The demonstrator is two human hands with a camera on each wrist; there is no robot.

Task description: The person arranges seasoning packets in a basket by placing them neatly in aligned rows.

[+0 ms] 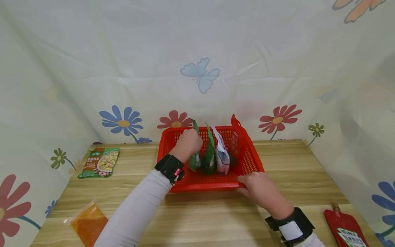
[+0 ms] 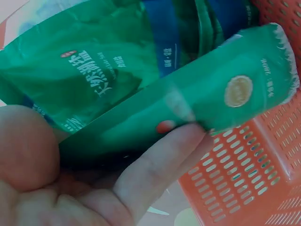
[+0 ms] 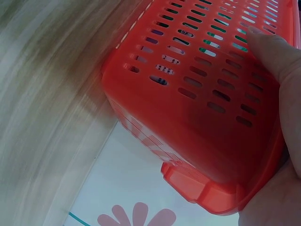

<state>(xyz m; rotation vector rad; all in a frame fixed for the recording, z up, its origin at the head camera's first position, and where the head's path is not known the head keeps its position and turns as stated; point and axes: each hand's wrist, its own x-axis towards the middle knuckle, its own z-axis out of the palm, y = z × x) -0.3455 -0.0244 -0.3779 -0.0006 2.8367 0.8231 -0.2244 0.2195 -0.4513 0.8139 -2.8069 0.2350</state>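
A red plastic basket (image 1: 203, 187) stands on the wooden table with several upright bags in a row. At its left side my left hand (image 1: 186, 142) pinches the upper part of a green salt bag (image 1: 195, 163), the thumb and fingers on either side of it in the left wrist view. Beside it are another green bag (image 1: 209, 161), a white-and-pink bag (image 1: 223, 159) and a red bag (image 1: 237, 140) rising above the rim. My right hand (image 1: 262, 190) grips the basket's front right corner, its thumb (image 3: 268, 47) against the slotted wall.
A green-and-brown seasoning packet (image 1: 100, 164) lies at the back left of the table. Nearer on the left is a clear bag of orange contents (image 1: 89, 223), partly behind my left sleeve. A red Heinz pouch (image 1: 345, 226) lies front right. Flowered cloth (image 1: 148, 89) surrounds the table.
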